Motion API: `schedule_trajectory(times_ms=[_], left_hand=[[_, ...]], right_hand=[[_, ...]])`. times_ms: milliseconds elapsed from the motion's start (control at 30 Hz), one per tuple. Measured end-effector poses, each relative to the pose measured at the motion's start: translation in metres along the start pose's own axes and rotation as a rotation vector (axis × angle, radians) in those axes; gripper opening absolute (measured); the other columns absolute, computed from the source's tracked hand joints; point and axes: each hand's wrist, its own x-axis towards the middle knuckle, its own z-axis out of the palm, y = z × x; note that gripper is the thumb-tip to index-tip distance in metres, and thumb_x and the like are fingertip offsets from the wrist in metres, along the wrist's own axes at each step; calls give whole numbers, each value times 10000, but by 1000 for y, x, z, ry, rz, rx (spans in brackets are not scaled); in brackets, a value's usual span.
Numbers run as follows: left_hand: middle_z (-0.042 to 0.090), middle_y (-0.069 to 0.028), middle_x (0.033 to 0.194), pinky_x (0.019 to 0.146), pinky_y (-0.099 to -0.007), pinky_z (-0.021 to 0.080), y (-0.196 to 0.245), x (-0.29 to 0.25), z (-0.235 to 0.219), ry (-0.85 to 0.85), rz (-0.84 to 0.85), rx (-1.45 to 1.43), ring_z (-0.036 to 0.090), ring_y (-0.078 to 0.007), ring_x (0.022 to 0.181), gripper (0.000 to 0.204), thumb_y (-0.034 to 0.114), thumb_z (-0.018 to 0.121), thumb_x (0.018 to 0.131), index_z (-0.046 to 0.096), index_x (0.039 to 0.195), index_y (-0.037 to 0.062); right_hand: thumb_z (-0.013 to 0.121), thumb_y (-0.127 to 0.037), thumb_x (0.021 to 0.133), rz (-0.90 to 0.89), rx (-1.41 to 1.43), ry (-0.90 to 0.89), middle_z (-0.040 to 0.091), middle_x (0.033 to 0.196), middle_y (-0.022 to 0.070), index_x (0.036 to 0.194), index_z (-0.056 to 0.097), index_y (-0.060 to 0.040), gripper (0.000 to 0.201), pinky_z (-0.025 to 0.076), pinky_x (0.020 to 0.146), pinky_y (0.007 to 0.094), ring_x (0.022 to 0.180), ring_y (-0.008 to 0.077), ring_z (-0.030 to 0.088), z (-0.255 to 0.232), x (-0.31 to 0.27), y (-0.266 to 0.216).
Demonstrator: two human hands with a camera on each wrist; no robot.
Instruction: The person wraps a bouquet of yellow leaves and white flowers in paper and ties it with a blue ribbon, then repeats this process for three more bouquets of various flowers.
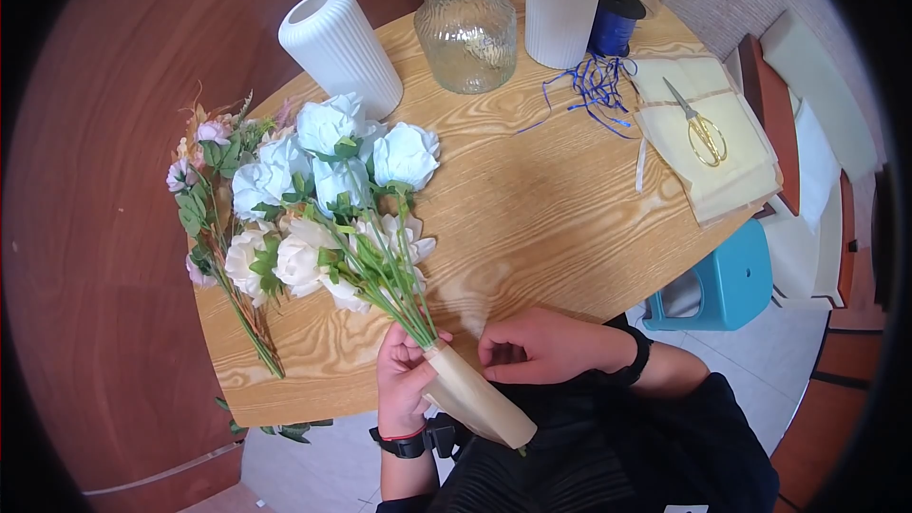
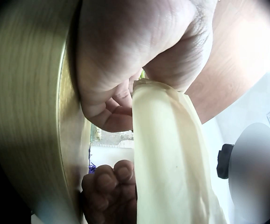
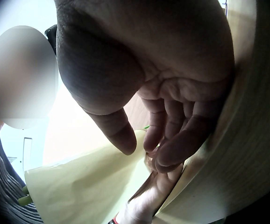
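My left hand (image 1: 403, 375) grips the wrapped stems at the table's front edge, thumb over the top of the tan paper (image 1: 480, 397). Green stems (image 1: 408, 309) run up from the paper to pale blue roses (image 1: 328, 123) and cream flowers (image 1: 304, 256) lying on the table. Stem ends poke out at the paper's lower end. Just right of the paper is my right hand (image 1: 546, 347), its fingers loosely bent and holding nothing. In the right wrist view, the thumb of my right hand (image 3: 149, 84) is apart from its fingers, close to the paper (image 3: 88, 186).
Mixed flowers (image 1: 214, 157) lie at the table's left. Along the back stand a white ribbed vase (image 1: 347, 52), a glass vase (image 1: 467, 33), a white vase with flowers (image 1: 556, 14) and a blue ribbon spool (image 1: 616, 24). Gold-handled scissors (image 1: 705, 138) rest on paper sheets (image 1: 727, 185) at right.
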Motion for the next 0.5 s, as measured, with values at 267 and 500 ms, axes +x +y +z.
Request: schedule_trajectory(times_ms=[267, 500], left_hand=[[648, -167, 1088, 754, -286, 542, 0, 0, 1, -4, -1, -4, 655, -171, 877, 683, -17, 752, 773, 430, 1375, 12], [646, -168, 1089, 759, -290, 544, 1, 0, 1, -4, -9, -6, 655, -174, 880, 686, -22, 749, 770, 427, 1375, 8]], right_hand=[[670, -207, 901, 8, -2, -4, 651, 755, 59, 950, 615, -44, 180, 507, 586, 283, 640, 152, 636, 0, 0, 0], [669, -210, 901, 4, -16, -3, 658, 765, 61, 955, 614, -43, 184, 516, 592, 285, 652, 154, 647, -1, 1, 0]])
